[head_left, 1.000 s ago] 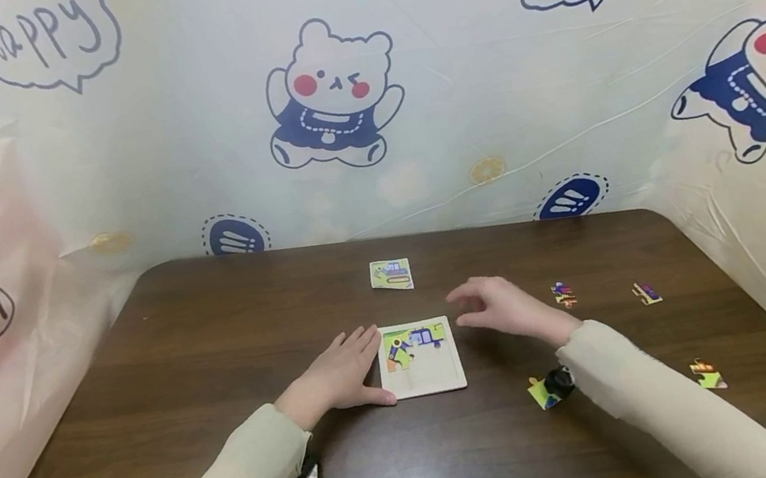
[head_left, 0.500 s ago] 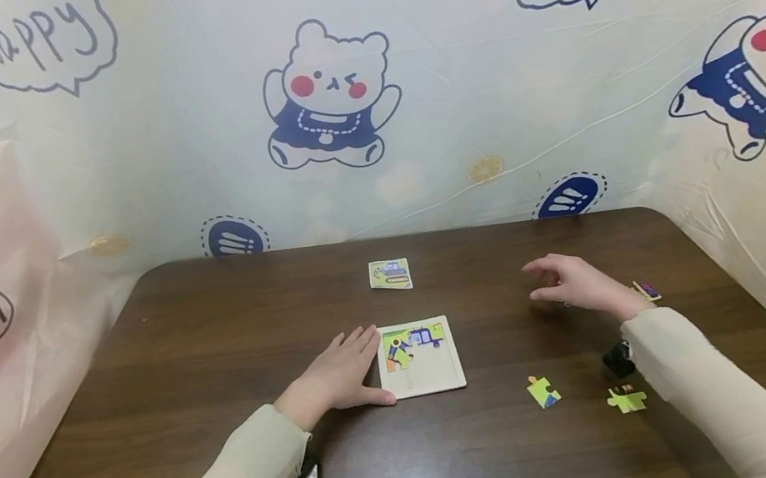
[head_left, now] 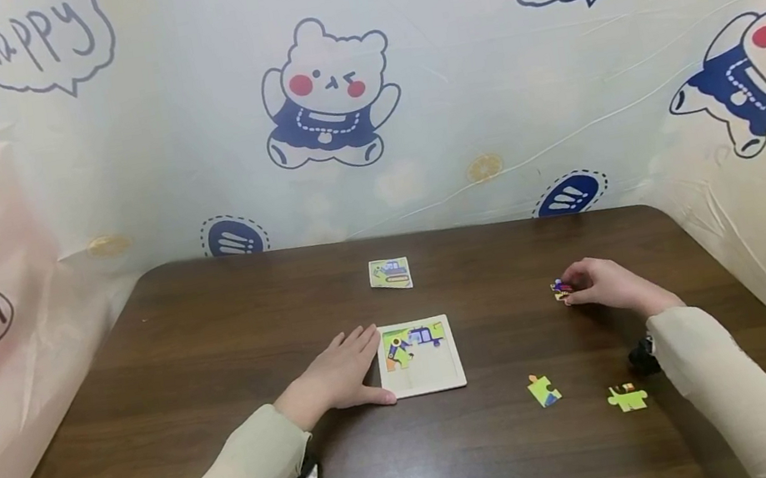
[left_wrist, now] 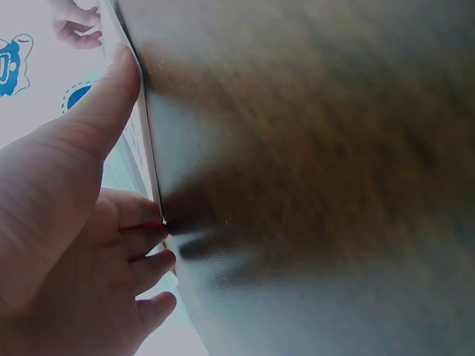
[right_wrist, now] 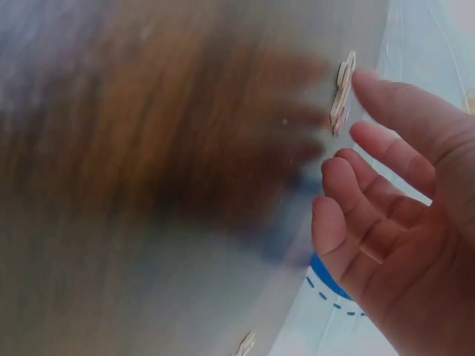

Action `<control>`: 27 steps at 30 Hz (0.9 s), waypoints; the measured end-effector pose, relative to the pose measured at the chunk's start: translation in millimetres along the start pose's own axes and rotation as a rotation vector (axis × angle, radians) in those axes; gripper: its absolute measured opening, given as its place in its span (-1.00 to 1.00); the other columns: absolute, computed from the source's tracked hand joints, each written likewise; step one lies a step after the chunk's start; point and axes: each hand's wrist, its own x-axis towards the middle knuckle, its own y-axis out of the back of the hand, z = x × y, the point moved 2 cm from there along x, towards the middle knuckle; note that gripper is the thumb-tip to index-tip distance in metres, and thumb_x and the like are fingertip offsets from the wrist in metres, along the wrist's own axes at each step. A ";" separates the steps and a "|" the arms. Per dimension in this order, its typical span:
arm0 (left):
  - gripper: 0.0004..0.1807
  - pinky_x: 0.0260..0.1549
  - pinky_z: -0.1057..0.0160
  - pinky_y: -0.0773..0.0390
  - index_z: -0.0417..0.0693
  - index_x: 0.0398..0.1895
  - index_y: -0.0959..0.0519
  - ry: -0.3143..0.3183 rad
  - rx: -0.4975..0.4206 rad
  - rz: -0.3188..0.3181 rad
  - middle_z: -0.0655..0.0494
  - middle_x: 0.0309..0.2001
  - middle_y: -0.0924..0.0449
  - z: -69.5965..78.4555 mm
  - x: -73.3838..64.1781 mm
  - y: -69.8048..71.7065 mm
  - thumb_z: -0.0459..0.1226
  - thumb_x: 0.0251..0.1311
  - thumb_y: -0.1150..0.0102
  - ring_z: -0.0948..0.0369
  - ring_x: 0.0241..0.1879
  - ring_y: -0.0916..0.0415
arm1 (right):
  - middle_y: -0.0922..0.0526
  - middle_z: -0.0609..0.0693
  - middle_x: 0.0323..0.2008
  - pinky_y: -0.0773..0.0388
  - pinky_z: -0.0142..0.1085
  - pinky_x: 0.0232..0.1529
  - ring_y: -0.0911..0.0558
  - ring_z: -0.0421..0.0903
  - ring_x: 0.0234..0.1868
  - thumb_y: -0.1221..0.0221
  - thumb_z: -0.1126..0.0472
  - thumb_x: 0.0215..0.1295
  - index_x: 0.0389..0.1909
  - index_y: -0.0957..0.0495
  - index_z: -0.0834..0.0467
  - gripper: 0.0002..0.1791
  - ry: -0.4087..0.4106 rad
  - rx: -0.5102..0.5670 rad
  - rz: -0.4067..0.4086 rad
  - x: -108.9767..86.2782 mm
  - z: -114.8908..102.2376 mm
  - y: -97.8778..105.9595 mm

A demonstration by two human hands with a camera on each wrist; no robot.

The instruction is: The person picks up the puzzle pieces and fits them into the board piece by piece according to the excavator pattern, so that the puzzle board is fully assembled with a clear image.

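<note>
A square white puzzle tray lies mid-table, with several pieces of a vehicle picture in its upper part. My left hand rests against the tray's left side, thumb and fingers spread; in the left wrist view my left hand touches the tray's edge. My right hand is at a small multicoloured puzzle piece on the right of the table. In the right wrist view, thumb and index fingertips of my right hand are right beside the puzzle piece, which lies flat. Whether they touch it is unclear.
A small picture card lies behind the tray. Two yellow-green puzzle pieces, a nearer left one and a right one, lie toward the front right. Another puzzle piece shows at the right wrist view's bottom edge. A bear-printed curtain surrounds the table.
My right hand has moved right, away from beside the tray, to the small multicoloured puzzle piece. My left hand stays against the tray, which has not moved.
</note>
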 end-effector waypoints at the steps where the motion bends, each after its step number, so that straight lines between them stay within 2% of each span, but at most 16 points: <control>1: 0.06 0.27 -0.02 0.07 -0.32 0.36 -0.09 0.000 0.000 0.000 -0.13 0.39 0.01 -0.1 0.0 -0.2 0.24 -0.02 -0.16 -0.03 0.36 0.09 | -0.54 0.16 -0.25 -0.41 0.06 -0.07 -0.47 0.09 -0.23 -0.31 0.22 0.08 -0.16 -0.53 0.35 -0.64 0.002 -0.009 0.002 -0.2 1.1 0.4; 7: 0.07 0.27 -0.01 0.07 -0.31 0.36 -0.09 0.000 0.000 0.002 -0.13 0.39 0.01 -0.9 0.4 -1.4 0.25 -0.03 -0.16 -0.03 0.36 0.08 | -0.53 0.17 -0.27 -0.41 0.06 -0.08 -0.44 0.09 -0.24 -0.29 0.28 0.08 -0.20 -0.53 0.34 -0.71 -0.004 -0.026 -0.001 -1.8 5.7 1.4; 16: 0.06 0.27 -0.01 0.07 -0.32 0.36 -0.09 -0.003 0.004 0.003 -0.13 0.39 0.01 -0.8 0.1 -0.4 0.25 -0.02 -0.15 -0.03 0.36 0.09 | -0.53 0.13 -0.27 -0.40 0.07 -0.06 -0.44 0.07 -0.24 -0.29 0.27 0.09 -0.22 -0.54 0.29 -0.75 -0.022 -0.012 -0.014 -0.1 6.5 0.8; 27: 0.06 0.27 -0.02 0.07 -0.33 0.36 -0.09 -0.002 -0.005 0.000 -0.15 0.38 0.01 0.4 -1.8 1.3 0.24 -0.02 -0.16 -0.03 0.36 0.09 | -0.54 0.10 -0.30 -0.40 0.06 -0.09 -0.45 0.06 -0.26 -0.28 0.29 0.10 -0.26 -0.54 0.28 -0.79 0.008 -0.019 -0.002 -0.2 8.1 -0.4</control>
